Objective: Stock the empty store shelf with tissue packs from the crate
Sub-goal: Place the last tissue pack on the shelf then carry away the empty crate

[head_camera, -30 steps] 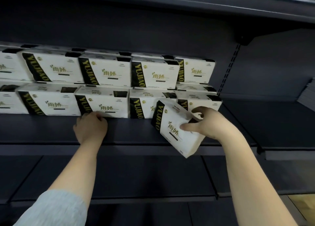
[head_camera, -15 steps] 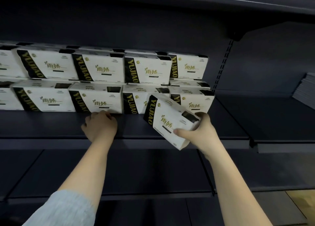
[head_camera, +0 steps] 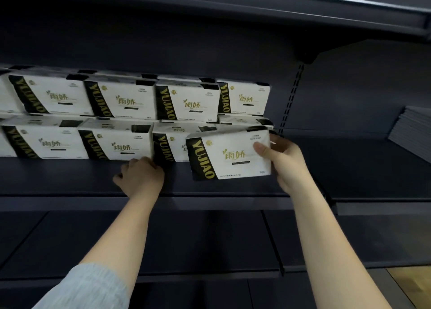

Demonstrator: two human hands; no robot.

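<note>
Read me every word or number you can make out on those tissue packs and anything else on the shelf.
"YUJIAO": gold letters on the black diagonal band of the white plastic-wrapped tissue pack held in the right hand, and on the stacked packs behind it.
"雨娇": gold characters on each pack's white front.
"360": small figure at the held pack's lower right corner.
Fine print, the black strips and the round gold seals: too small to read.

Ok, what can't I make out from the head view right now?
- Crate: out of frame.
- Lower-row pack: right part hidden behind the held pack in the right hand.
- Left hand: fingers curl away, so contact with the row is unclear.
- Leftmost packs: cut off by the edge.
- Grey stack, far right: cut off, unidentifiable.
</note>
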